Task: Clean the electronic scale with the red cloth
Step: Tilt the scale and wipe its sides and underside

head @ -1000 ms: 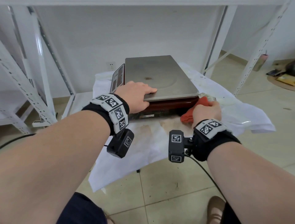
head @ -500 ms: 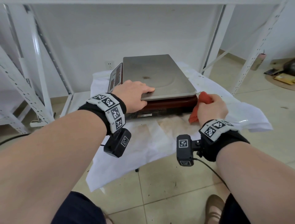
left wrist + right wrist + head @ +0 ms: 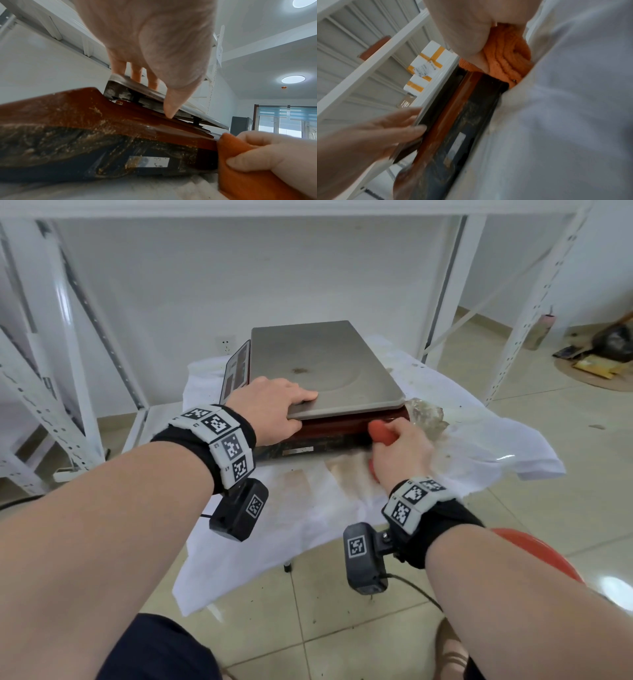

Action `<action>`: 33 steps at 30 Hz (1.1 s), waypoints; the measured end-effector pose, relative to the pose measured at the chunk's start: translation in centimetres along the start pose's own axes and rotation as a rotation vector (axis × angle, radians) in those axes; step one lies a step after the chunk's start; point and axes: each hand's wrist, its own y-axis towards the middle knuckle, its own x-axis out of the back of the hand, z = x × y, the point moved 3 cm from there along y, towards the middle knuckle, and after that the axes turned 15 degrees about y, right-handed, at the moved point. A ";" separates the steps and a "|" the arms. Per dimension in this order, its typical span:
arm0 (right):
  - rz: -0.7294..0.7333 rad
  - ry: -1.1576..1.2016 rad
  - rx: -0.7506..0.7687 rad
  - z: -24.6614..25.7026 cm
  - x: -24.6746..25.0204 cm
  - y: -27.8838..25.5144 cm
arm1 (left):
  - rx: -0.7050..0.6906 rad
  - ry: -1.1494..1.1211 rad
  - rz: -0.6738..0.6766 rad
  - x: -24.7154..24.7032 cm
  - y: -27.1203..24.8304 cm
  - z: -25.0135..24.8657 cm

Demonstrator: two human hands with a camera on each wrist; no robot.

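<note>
Right hand [image 3: 402, 448] is curled tight around the bunched red cloth [image 3: 380, 433], thumb and fingers clamped on it, cloth poking out the front of the fist. The cloth is pressed against the near side of the electronic scale [image 3: 325, 371], touching its red body just under the metal platter, toward the right corner. In the left wrist view the cloth [image 3: 240, 159] sits flush on the scale's grimy red-and-dark side wall [image 3: 102, 135].

Left hand [image 3: 270, 414] lies on the scale's near-left corner, fingers straight on top of the platter, thumb under its edge on the red housing; it grips nothing by curling, just braces.

Scale sits on a stained white sheet [image 3: 308, 508] draped over a small table. A crumpled clear plastic wad [image 3: 426, 417] lies just beside the scale's right corner. White metal shelving [image 3: 68, 337] stands behind, and a tiled floor [image 3: 342, 628] lies below.
</note>
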 end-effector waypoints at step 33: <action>0.154 0.435 -0.292 0.7 -1.9 -0.9 | -0.041 -0.012 0.006 -0.3 -0.1 0.1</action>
